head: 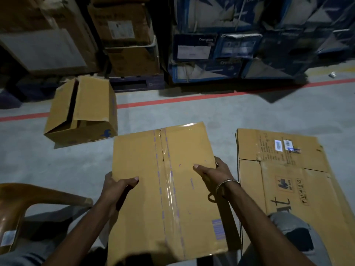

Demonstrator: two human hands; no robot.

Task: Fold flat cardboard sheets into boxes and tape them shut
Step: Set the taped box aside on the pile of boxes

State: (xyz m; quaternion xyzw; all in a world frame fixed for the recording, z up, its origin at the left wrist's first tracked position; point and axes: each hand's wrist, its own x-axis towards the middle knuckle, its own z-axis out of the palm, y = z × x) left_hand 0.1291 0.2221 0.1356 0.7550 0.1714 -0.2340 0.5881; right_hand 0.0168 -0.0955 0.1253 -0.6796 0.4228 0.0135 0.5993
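Taped box point(165, 181): held in front of the person, above the floor point(192, 114), taped face up. 1 strip of clear tape point(169, 179) runs down the centre seam, so this face looks closed. Judgement: the box is being carried or turned, either to reach the opposite flaps or to set it aside.

Left hand point(117, 186): grasping the left edge, thumb on top, fingers curled under and out of sight. Right hand point(215, 173): grasping the right edge the same way, thumb on the top face; a metal bracelet point(227, 184) sits on the wrist. A grip on 2 opposite edges keeps the wide panel level and leaves the tape untouched.

Flat cardboard sheets point(284, 169): stacked on the floor just right of the box, within reach as the next stock.

Open box point(82, 110): on the floor, well ahead and left, lying on its side with flaps loose, not taped on the face visible.

Brown plastic chair point(25, 200): at lower left. Stored cartons point(211, 47) stand behind a red floor line point(172, 99).
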